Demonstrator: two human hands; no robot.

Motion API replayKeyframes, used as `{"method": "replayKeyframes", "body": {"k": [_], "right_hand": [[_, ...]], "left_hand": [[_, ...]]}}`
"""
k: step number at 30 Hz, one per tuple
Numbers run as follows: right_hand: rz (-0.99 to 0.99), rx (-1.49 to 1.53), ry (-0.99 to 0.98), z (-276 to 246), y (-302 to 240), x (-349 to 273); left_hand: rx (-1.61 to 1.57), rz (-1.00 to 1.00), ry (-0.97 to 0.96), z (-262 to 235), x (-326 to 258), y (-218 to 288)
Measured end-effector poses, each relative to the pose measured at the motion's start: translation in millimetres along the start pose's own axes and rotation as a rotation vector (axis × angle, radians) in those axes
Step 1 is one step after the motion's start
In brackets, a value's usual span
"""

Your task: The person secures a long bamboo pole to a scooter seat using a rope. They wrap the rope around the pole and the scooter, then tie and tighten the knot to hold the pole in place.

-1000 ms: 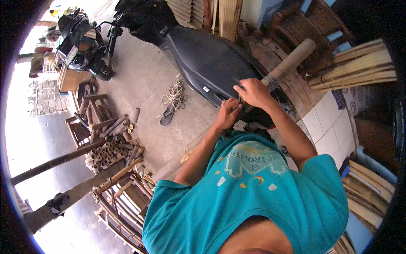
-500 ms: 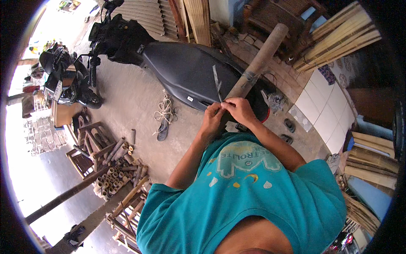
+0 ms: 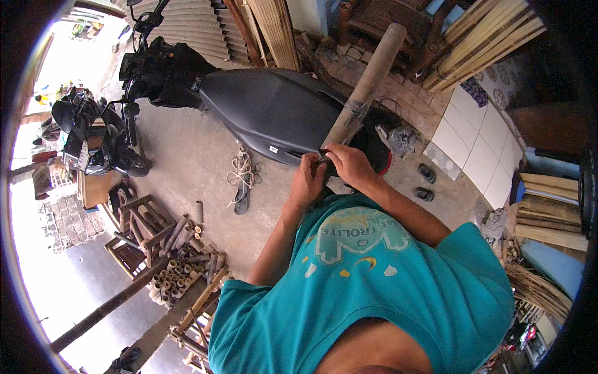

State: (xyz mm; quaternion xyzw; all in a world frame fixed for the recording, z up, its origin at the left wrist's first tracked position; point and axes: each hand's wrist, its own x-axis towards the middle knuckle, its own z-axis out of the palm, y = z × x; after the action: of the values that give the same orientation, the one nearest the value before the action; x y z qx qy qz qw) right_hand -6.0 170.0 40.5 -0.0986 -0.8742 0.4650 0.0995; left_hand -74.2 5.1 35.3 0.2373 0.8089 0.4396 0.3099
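A thick brown bamboo-like pole (image 3: 379,62) slants from my hands to the upper right, across the tail of a black motorcycle seat (image 3: 268,106). A dark strip binding (image 3: 354,110) is wrapped round it partway along. At the pole's near end my left hand (image 3: 307,182) and my right hand (image 3: 352,167) are close together, fingers pinched. Between their fingertips shows a small piece of dark strip (image 3: 322,153), which both hands grip. My hands hide most of this strip and the pole's near end.
A second motorcycle (image 3: 93,137) stands at left. Cut bamboo pieces (image 3: 174,277) are heaped beside a wooden frame. White rope (image 3: 242,168) and a sandal (image 3: 242,201) lie on the floor. Split bamboo bundles (image 3: 486,43) stand at upper right; two dark sandals (image 3: 425,182) lie right.
The long loose end of the dark strip that stuck up over the seat no longer shows; only a short piece is visible at my fingertips. The whole view has shifted slightly.
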Motion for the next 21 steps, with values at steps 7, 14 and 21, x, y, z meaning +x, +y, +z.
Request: {"method": "replayKeyframes", "body": {"k": [7, 14, 21], "right_hand": [[0.109, -0.058, -0.010, 7.9, 4.8, 4.7], [0.198, 0.187, -0.304, -21.3, -8.1, 9.9], [0.141, 0.040, -0.214, -24.2, 21.6, -21.6]], "left_hand": [[0.329, 0.368, 0.202, 25.9, -10.3, -13.5], [0.221, 0.470, 0.265, 11.8, -3.9, 1.6], [0.550, 0.599, -0.177, -63.9, 45.9, -46.9]]}}
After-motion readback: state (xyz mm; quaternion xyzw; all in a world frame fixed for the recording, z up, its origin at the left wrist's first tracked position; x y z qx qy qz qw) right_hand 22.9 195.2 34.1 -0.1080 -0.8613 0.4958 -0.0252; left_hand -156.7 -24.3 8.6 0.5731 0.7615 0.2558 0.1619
